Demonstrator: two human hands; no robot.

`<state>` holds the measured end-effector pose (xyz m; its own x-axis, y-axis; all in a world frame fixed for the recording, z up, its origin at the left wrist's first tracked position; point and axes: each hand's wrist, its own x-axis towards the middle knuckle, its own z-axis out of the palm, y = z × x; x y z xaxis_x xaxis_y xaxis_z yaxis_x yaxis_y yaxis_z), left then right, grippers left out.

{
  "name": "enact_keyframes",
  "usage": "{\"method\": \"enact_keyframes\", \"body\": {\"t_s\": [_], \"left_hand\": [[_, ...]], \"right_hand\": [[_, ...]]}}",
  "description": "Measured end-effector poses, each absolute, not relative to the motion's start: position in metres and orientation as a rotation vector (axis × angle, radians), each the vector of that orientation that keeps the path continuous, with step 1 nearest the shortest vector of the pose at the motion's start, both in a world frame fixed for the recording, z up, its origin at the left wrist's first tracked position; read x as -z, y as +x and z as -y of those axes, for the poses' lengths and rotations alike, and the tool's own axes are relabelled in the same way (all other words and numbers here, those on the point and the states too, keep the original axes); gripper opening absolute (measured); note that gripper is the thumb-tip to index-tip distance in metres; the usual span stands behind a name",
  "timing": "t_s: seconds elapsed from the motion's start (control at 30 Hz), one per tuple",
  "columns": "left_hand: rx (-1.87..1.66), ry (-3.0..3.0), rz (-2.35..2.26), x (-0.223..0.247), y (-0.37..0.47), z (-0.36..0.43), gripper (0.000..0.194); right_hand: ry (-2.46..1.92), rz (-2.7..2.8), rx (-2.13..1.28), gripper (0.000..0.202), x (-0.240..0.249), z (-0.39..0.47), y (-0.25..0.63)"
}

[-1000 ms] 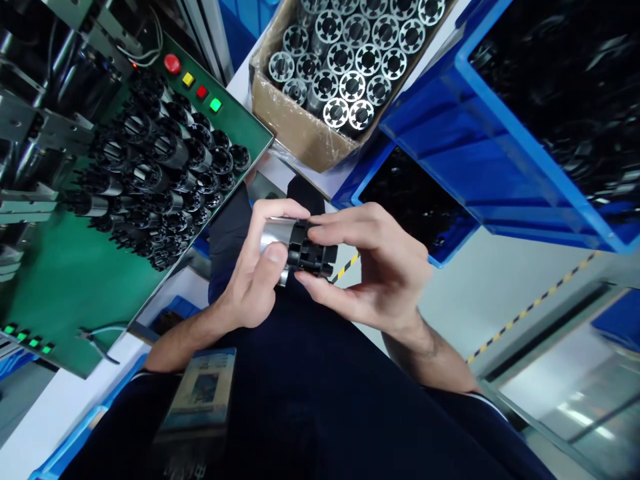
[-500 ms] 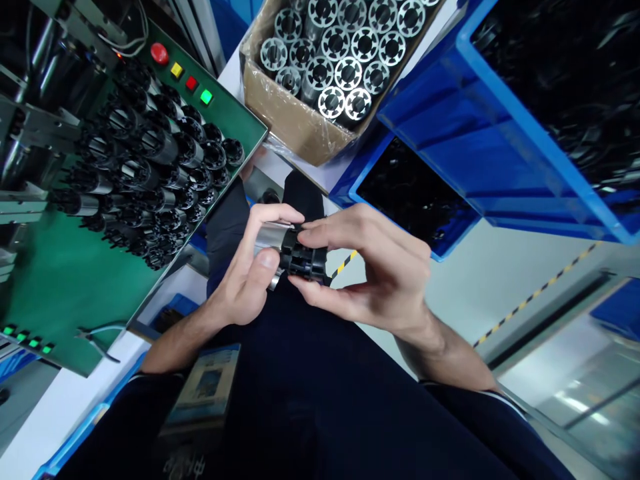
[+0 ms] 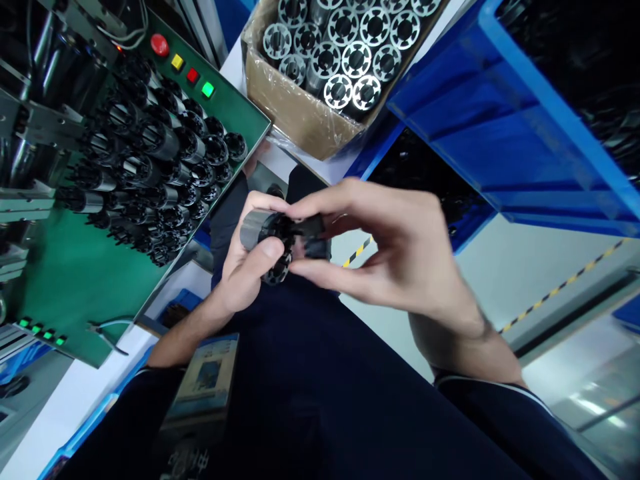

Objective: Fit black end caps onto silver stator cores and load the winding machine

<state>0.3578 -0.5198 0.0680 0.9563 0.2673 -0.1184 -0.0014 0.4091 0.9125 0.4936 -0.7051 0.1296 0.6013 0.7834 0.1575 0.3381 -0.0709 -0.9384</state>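
My left hand is closed around a silver motor stator core, its thumb pressed across the black slotted end. Beneath that thumb a second round, black slotted end shows; its body is hidden by the fingers. Thumb and fingers of my right hand pinch a black plastic slotted piece, blurred by motion. This piece is just right of the core's black end; whether the two touch I cannot tell.
Many black-and-silver cores stand on the green machine table at left, with pliers near its front edge. A cardboard box of bare metal cores sits ahead. Blue bins with black parts are at right.
My right hand has drawn slightly right with the black piece, which was against the core before. My left hand has tilted the core, and a second black end has come into sight.
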Motion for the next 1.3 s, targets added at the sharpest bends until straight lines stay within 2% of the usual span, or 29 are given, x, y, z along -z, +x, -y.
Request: {"method": "enact_keyframes", "body": {"t_s": [0.07, 0.13, 0.27, 0.33, 0.47, 0.57, 0.7, 0.87, 1.03, 1.13, 1.3], "left_hand": [[-0.113, 0.962, -0.264, -0.068, 0.361, 0.521, 0.038], [-0.056, 0.853, -0.302, -0.069, 0.365, 0.521, 0.039], [-0.033, 0.892, -0.426, -0.072, 0.369, 0.518, 0.053], [0.0, 0.929, -0.439, -0.073, 0.371, 0.519, 0.056], [0.06, 0.891, -0.433, -0.076, 0.373, 0.527, 0.053], [0.007, 0.846, -0.428, -0.08, 0.373, 0.536, 0.045], [-0.096, 0.908, -0.359, -0.082, 0.373, 0.546, 0.052], [-0.188, 1.0, -0.269, -0.069, 0.375, 0.543, 0.043], [-0.078, 0.955, -0.338, -0.059, 0.371, 0.533, 0.048], [0.064, 0.831, -0.36, -0.064, 0.369, 0.53, 0.053], [0.155, 0.837, -0.334, -0.076, 0.367, 0.533, 0.053]], "right_hand": [[-1.611, 0.779, -0.427, 0.051, -0.127, 0.711, 0.5], [-1.617, 0.647, -0.334, 0.048, -0.12, 0.716, 0.501], [-1.619, 0.641, -0.323, 0.019, -0.1, 0.716, 0.488], [-1.629, 0.705, -0.325, 0.011, -0.094, 0.71, 0.478], [-1.707, 0.803, -0.15, 0.014, -0.093, 0.695, 0.47], [-1.651, 0.816, -0.14, 0.02, -0.094, 0.69, 0.472], [-1.505, 0.628, -0.311, 0.023, -0.092, 0.688, 0.47], [-1.404, 0.427, -0.445, 0.031, -0.084, 0.682, 0.462], [-1.372, 0.577, -0.601, 0.023, -0.09, 0.693, 0.475], [-1.58, 0.764, -0.414, 0.02, -0.104, 0.703, 0.492], [-1.744, 1.276, -0.006, 0.032, -0.104, 0.711, 0.514]]}}
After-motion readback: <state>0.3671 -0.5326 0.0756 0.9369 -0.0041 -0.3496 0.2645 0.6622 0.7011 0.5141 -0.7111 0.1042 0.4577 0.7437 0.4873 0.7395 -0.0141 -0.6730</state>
